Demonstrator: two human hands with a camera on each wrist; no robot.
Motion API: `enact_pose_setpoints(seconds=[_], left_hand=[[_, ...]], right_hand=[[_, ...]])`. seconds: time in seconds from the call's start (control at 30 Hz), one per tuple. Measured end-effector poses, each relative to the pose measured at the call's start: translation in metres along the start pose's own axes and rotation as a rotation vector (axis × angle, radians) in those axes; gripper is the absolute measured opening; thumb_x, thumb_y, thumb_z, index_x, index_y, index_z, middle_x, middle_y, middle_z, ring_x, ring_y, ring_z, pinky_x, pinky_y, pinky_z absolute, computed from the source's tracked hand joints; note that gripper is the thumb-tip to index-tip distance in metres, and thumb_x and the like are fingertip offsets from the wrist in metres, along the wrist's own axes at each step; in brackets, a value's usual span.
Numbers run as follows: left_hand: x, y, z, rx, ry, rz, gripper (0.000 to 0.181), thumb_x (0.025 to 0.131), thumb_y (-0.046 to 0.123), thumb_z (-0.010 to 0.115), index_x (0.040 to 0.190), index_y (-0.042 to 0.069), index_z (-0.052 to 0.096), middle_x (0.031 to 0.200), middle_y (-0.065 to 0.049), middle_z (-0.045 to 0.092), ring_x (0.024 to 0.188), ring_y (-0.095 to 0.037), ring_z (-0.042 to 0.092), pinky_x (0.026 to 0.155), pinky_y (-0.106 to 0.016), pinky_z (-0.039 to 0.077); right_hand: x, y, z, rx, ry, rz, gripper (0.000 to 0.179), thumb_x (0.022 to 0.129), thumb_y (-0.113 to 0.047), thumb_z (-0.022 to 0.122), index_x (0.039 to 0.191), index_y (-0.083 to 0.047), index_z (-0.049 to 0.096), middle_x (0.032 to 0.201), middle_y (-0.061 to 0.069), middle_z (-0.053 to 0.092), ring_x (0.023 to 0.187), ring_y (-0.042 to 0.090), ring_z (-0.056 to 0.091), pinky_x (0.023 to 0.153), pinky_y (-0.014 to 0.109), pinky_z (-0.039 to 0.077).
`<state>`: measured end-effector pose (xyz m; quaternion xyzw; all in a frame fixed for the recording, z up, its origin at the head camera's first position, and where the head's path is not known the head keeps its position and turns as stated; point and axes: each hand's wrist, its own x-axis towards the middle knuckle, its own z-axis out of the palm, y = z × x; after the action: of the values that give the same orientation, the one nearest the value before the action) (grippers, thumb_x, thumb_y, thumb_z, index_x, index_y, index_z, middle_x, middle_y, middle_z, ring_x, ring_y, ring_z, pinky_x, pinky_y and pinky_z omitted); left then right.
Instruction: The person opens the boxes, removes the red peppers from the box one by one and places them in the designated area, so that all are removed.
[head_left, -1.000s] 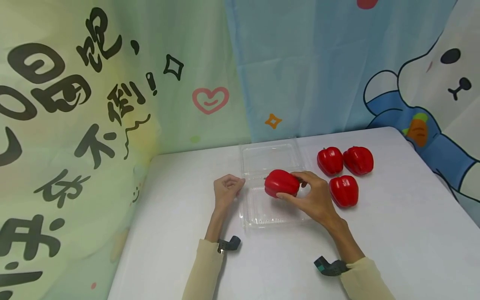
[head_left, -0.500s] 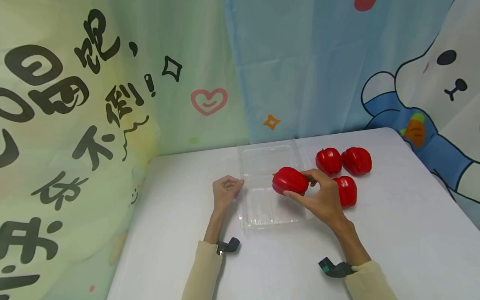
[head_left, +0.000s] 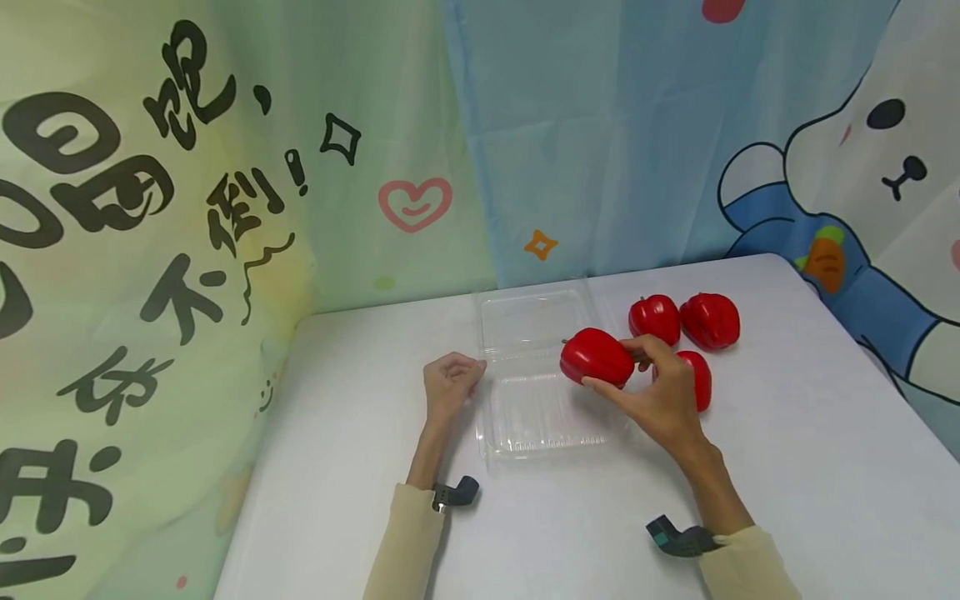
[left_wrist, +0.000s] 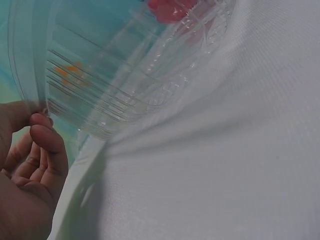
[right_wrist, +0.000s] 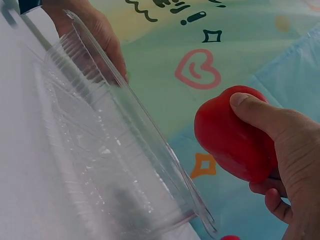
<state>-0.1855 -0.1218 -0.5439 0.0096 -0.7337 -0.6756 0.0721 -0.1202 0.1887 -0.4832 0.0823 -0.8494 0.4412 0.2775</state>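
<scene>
My right hand (head_left: 660, 396) grips a red bell pepper (head_left: 596, 357) between thumb and fingers, above the right side of a clear plastic clamshell box (head_left: 551, 440). In the right wrist view the pepper (right_wrist: 232, 137) is off the table and apart from the box's rim. The box lies with its lid (head_left: 534, 321) folded back, away from me. At its left edge my left hand (head_left: 452, 385) pinches the rim; the left wrist view has thumb and forefinger of that hand (left_wrist: 35, 150) together on the plastic.
To the right of the box, two red bell peppers (head_left: 655, 320) (head_left: 710, 321) sit side by side on the white table (head_left: 825, 467). A nearer pepper (head_left: 699, 380) is partly hidden behind my right hand. A printed curtain (head_left: 390, 100) hangs behind the table.
The right hand has carried its pepper to the right and slightly away from me, now covering part of the nearest table pepper. The left hand stays at the box edge.
</scene>
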Motion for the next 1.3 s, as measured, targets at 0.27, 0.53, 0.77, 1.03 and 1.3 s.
enact_pose_setpoints(seconds=[0.27, 0.53, 0.77, 1.03, 1.3], left_hand=[[0.0, 0.001, 0.0, 0.016, 0.003, -0.013, 0.012, 0.094, 0.005, 0.08, 0.088, -0.004, 0.075, 0.069, -0.027, 0.071, 0.05, -0.01, 0.056, 0.049, -0.019, 0.04], [0.0, 0.002, -0.001, 0.021, 0.004, -0.016, 0.012, 0.093, 0.004, 0.081, 0.088, -0.005, 0.075, 0.07, -0.027, 0.072, 0.05, -0.011, 0.058, 0.05, -0.019, 0.042], [0.0, 0.002, -0.001, 0.008, -0.001, -0.008, 0.012, 0.093, 0.004, 0.081, 0.088, -0.005, 0.075, 0.065, -0.021, 0.071, 0.05, -0.011, 0.057, 0.05, -0.02, 0.041], [0.0, 0.0, -0.001, 0.001, 0.003, -0.013, 0.012, 0.093, 0.003, 0.081, 0.087, -0.006, 0.074, 0.065, -0.019, 0.071, 0.05, -0.011, 0.057, 0.05, -0.02, 0.043], [0.0, 0.003, -0.001, 0.042, 0.007, -0.04, 0.012, 0.094, 0.007, 0.082, 0.091, -0.003, 0.076, 0.07, -0.02, 0.074, 0.051, -0.009, 0.058, 0.051, -0.018, 0.043]], right_hand=[[0.001, 0.005, -0.014, 0.059, 0.075, 0.006, 0.07, 0.066, -0.005, 0.102, 0.128, 0.002, 0.07, 0.119, 0.017, 0.079, 0.1, -0.001, 0.062, 0.09, 0.005, 0.05], [-0.002, 0.01, -0.029, 0.05, 0.134, 0.054, 0.071, 0.068, -0.004, 0.101, 0.131, 0.003, 0.068, 0.129, 0.018, 0.076, 0.109, -0.002, 0.061, 0.097, 0.004, 0.048], [-0.001, 0.015, -0.04, 0.016, 0.185, 0.086, 0.068, 0.071, -0.006, 0.099, 0.129, 0.005, 0.067, 0.132, 0.018, 0.075, 0.108, -0.004, 0.059, 0.097, 0.002, 0.045], [-0.004, 0.027, -0.048, -0.004, 0.297, 0.097, 0.064, 0.073, -0.008, 0.098, 0.129, 0.003, 0.07, 0.128, 0.018, 0.077, 0.104, -0.004, 0.059, 0.088, 0.011, 0.047], [-0.012, 0.038, -0.054, -0.019, 0.413, 0.118, 0.06, 0.078, -0.014, 0.097, 0.128, 0.007, 0.07, 0.125, 0.021, 0.077, 0.104, -0.007, 0.059, 0.087, 0.016, 0.048]])
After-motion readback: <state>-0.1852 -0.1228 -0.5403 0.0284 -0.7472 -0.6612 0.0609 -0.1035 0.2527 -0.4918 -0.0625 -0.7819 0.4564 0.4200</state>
